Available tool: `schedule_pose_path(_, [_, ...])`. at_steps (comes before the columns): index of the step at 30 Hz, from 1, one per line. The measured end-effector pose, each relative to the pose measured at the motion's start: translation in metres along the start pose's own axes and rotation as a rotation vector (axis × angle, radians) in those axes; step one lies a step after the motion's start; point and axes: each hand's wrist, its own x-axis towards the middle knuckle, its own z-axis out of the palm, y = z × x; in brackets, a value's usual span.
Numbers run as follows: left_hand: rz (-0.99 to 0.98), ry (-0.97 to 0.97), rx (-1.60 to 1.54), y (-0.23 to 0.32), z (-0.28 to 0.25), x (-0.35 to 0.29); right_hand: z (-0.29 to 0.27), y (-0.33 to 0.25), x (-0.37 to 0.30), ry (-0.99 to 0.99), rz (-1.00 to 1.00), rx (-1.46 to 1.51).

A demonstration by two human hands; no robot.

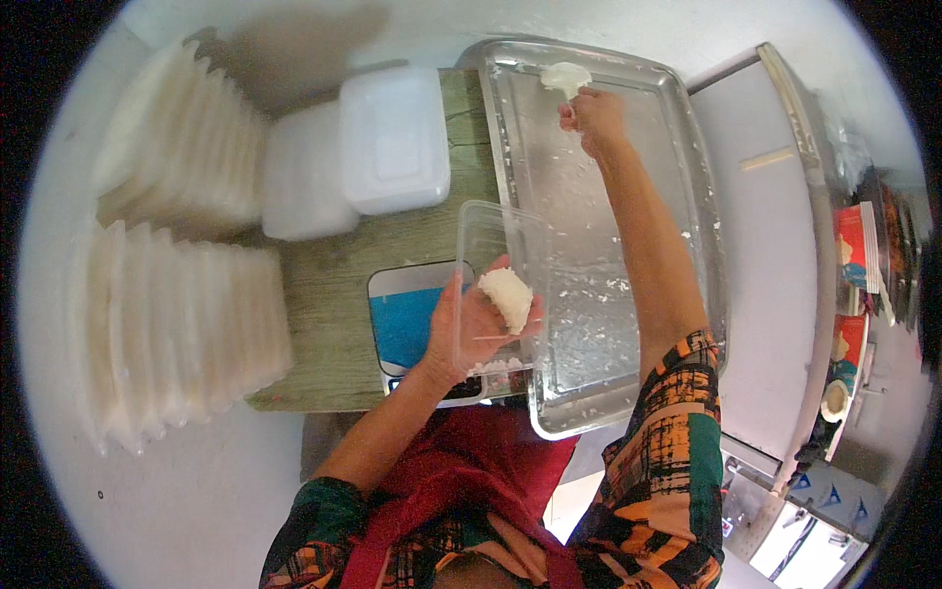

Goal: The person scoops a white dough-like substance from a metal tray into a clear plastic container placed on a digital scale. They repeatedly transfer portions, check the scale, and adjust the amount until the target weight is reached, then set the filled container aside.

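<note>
Green wood-grain desk (329, 339), bearing the rest. Metal tray (672, 147), large, shallow, flecked with white crumbs, at right. Nested plastic tubs (182, 329), two rows, at left. Pale plastic boxes (397, 137), two, near the desk's far side. Scale (400, 329), blue-topped, partly hidden by the left hand (473, 322) and the clear tub (479, 236), which block its platform from above. Clear tub: raised in the left hand, cupped wide beneath; likely light, thin-walled and apt to flex, so best borne under the base or held by the rim. Right hand (597, 118), closed narrowly on a white paddle-like tool (565, 77) over the tray's far end; tool probably light, best held by its handle. White lump (507, 300), possibly rice, inside the clear tub; probably soft, sticky, crumbly, better scooped than pinched.
</note>
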Motion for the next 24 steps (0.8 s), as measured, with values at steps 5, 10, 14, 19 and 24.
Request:
schedule_pose_path(5, [-0.009, -0.039, -0.048, 0.000, -0.001, 0.001, 0.008, -0.014, 0.000, -0.065, 0.031, -0.024])
schedule_pose_path(10, [-0.006, -0.024, -0.049, 0.001, 0.001, -0.001, -0.006, -0.099, -0.024, 0.001, 0.452, 0.456])
schedule_pose_path(14, [-0.021, -0.044, -0.076, 0.001, -0.002, 0.001, -0.008, -0.091, -0.019, -0.118, 0.371, 0.308])
schedule_pose_path(19, [-0.025, -0.023, -0.097, 0.002, -0.001, 0.001, -0.007, -0.105, -0.025, -0.158, 0.399, 0.413])
schedule_pose_path(24, [-0.036, -0.061, -0.085, 0.003, -0.003, 0.002, -0.014, -0.104, -0.018, -0.289, 0.295, 0.079])
